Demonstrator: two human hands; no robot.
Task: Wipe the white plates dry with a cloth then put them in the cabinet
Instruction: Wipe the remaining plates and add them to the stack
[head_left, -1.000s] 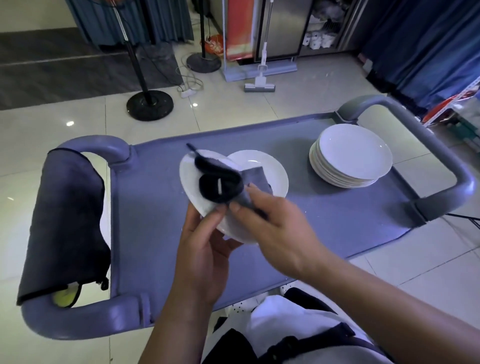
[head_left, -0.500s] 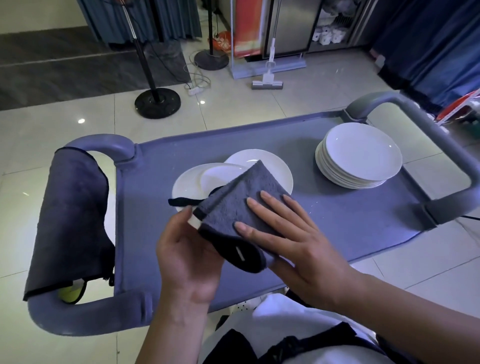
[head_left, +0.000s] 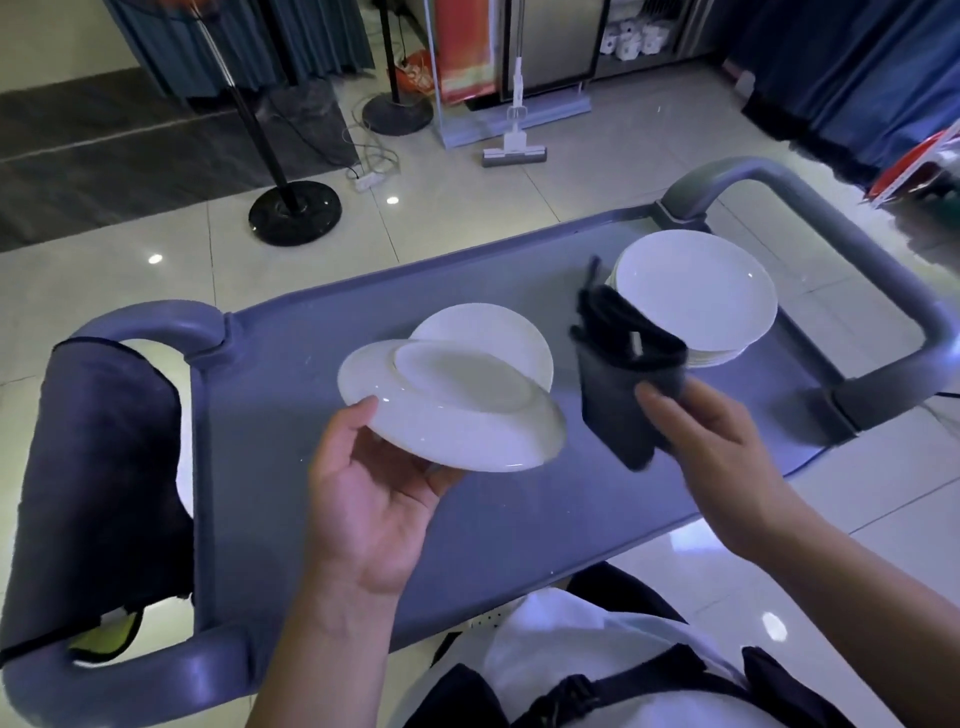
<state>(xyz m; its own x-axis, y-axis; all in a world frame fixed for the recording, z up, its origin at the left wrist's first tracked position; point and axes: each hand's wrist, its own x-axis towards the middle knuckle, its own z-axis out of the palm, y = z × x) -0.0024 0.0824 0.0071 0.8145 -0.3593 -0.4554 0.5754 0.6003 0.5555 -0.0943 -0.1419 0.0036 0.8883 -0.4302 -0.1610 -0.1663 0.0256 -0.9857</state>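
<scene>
The left hand (head_left: 374, 499) grips a white plate (head_left: 452, 410) by its near rim, underside up and tilted, above the cart (head_left: 291, 415). Just right of it, the right hand (head_left: 711, 447) pinches a folded grey cloth (head_left: 623, 384) (clear of the plate), with the stack (head_left: 696, 296) beyond.

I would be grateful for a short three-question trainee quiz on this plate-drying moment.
1. True or false: the left hand holds a white plate with its underside facing the camera.
2. What does the right hand grip? A) a sponge B) a grey cloth C) a fork
3. Where is the stack of plates on the cart: the person's left or right end?

Key: 1 true; 2 B; 3 the right end.
</scene>
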